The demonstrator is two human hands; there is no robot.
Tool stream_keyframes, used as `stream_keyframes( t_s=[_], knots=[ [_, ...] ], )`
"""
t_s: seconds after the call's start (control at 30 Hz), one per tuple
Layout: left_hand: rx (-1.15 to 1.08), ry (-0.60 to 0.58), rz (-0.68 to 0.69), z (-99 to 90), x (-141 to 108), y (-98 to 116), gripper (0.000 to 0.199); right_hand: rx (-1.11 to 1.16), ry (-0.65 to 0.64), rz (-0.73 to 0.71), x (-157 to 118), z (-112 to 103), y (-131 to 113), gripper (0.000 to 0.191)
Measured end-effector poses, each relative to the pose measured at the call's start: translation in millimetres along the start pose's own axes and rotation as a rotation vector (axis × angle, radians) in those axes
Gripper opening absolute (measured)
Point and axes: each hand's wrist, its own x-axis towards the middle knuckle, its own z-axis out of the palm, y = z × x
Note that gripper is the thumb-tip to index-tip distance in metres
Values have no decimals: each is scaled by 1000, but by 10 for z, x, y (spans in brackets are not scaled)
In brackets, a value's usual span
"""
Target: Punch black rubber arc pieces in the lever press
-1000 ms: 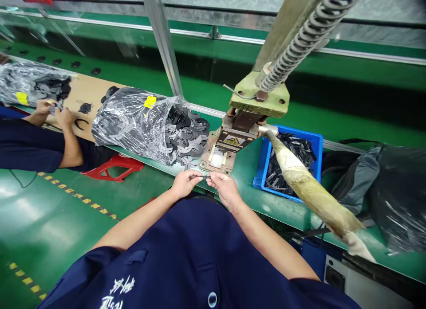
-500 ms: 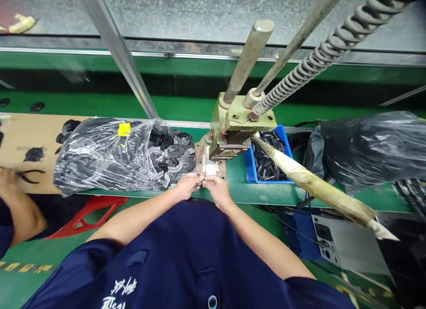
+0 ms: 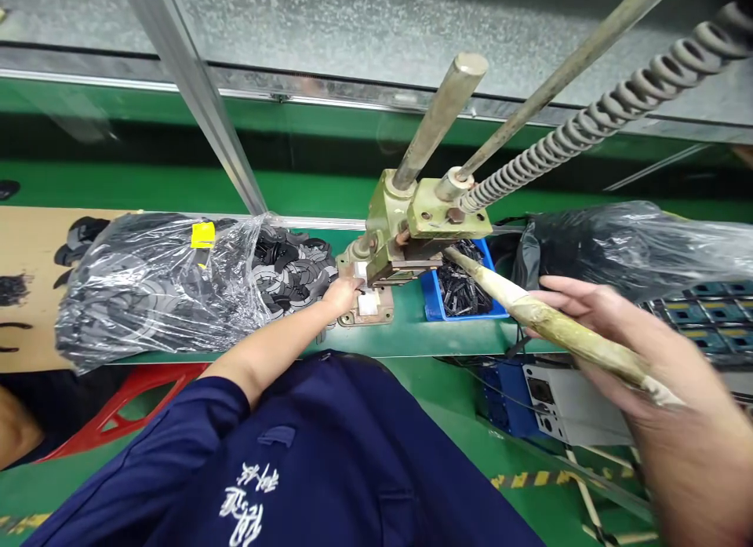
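Note:
My left hand (image 3: 342, 296) is on the base plate (image 3: 383, 315) of a green hand press (image 3: 385, 209), its fingers pinched on a small dark part beneath the press head. The part's shape is mostly hidden. Over on the right, my right hand (image 3: 641, 351) is at the press lever (image 3: 547, 319), which is wrapped in pale, stained material. Its fingers are stretched out along the far side and not curled round the lever; the hand is blurred. A white block (image 3: 369, 304) lies on the base plate by my left fingertips.
Left of the press, grey and black curved pieces (image 3: 291, 272) spill from a clear plastic bag (image 3: 153, 288). A blue bin (image 3: 434, 300) right of the press holds small black parts. Farther right lies another wrapped bag (image 3: 623, 241). A thick spring (image 3: 565, 131) slants above the press.
My hands were together in front of the press. The left has moved forward onto the base plate under the head; the right has swung out to the lever. The view has shifted slightly.

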Motion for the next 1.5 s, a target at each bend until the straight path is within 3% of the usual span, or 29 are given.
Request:
stream_keyframes(
  t_s=[0.13, 0.23, 0.37, 0.47, 0.6, 0.7, 0.77, 0.83, 0.9, 1.0, 1.1, 1.2, 1.3, 1.4, 1.5],
  knots=[
    [-70, 97, -50, 85, 82, -6, 21, -157, -242, 113, -159, -38, -386, 63],
    [-89, 128, -97, 130, 107, -18, 20, -168, -337, 188, -142, -9, -432, 66],
    [-77, 102, -59, 146, 124, -48, 18, -121, -516, 157, 21, -51, -439, 55],
    [-67, 129, 7, 161, 108, -71, 25, -175, -622, 288, 152, -22, -500, 46],
    [-64, 222, -53, 192, 56, -96, 41, -263, -487, 462, 163, 166, -589, 34],
    [-17, 166, -114, 203, 43, -101, 30, -438, -402, 449, 41, 309, -528, 25],
    [10, 119, -116, 207, 52, -99, 26, -688, -389, 389, -56, 388, -361, 26],
    [22, 90, -120, 213, 66, -101, 27, -915, -370, 236, -138, 468, -84, 31],
    [26, 71, -127, 219, 81, -110, 28, -1003, -321, 56, -193, 559, 264, 36],
    [25, 59, -132, 223, 101, -122, 28, -996, -192, -14, -232, 698, 757, 49],
    [11, 51, -139, 221, 113, -97, 28, -947, -104, -65, -236, 780, 1039, 52],
    [6, 53, -143, 207, 80, -48, 26, -917, -90, -79, -225, 777, 1118, 53],
    [25, 130, -135, 132, -29, -90, 28, -895, -83, -65, -215, 747, 1131, 54],
    [98, 258, -249, -63, -165, -302, 29, -881, -63, -38, -211, 741, 1149, 56],
    [211, 254, -420, -314, -220, -565, 29, -891, -61, -14, -210, 757, 1151, 57]
  ],
)
